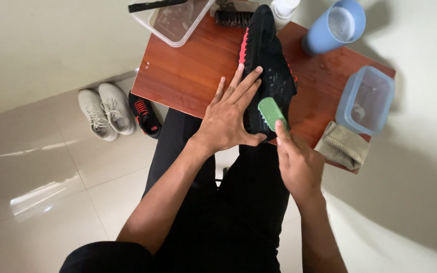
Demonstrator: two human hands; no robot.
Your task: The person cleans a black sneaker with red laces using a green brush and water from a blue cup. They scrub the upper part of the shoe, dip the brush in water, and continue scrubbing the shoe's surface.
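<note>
A black shoe with a red stripe (266,55) lies on a small wooden table (193,71). My left hand (228,116) lies flat with spread fingers against the shoe's near left side, holding it down. My right hand (299,164) grips a small green brush (271,112) and presses it on the shoe's near end. Wet specks show on the shoe's black surface.
On the table stand a blue cup of water (337,25), a clear blue-tinted tub (367,98), a folded beige cloth (342,146), a clear tray (175,20), a dark bristle brush (233,17) and a white bottle (284,7). White sneakers (102,111) and a black-red shoe (145,115) lie on the floor.
</note>
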